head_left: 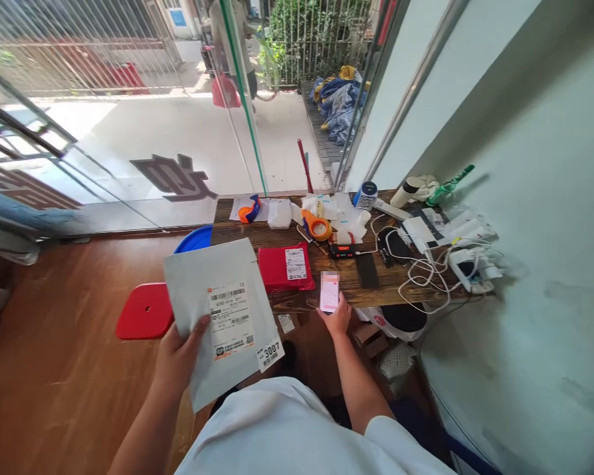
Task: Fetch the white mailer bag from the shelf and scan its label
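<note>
My left hand (181,356) grips the lower left edge of a grey mailing bag (218,316), thumb on top. The bag carries a white shipping label and a small tag reading 3007. My right hand (335,318) holds a phone (329,291) upright at the front edge of the wooden table (376,280), its screen lit. A red parcel (286,267) with a white label lies flat on the table between the bag and the phone.
On the table are orange tape dispensers (317,225), papers, a can (366,195), a white bottle, chargers and tangled white cables (440,270). A red stool (145,310) and a blue one (195,239) stand left of it. A glass wall is behind, a white wall right.
</note>
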Available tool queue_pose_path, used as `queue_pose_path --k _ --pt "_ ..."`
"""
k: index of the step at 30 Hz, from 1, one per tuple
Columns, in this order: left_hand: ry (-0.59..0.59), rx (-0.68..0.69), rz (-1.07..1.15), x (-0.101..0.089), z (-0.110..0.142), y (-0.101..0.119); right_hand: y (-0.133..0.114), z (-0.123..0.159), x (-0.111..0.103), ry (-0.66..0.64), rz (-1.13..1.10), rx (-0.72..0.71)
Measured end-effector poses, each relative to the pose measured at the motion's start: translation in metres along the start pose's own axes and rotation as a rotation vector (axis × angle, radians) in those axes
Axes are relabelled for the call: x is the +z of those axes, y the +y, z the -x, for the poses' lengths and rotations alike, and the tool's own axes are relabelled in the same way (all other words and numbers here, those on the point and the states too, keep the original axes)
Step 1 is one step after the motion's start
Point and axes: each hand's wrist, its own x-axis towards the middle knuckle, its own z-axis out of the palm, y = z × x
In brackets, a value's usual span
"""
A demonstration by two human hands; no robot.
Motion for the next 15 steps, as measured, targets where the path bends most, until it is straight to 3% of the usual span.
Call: queue_pose_path --k 6,15 --pt "-0.074 -0.036 0.185 -0.001 0.0048 0.0055 0.0003 0.0007 0.0041 0.01 -0.02 -0.02" --pt "-0.08 -0.039 0.192 -0.0022 0.0052 0.0074 -0.0004 0.0008 0.0019 -0.006 -0.017 -0.018"
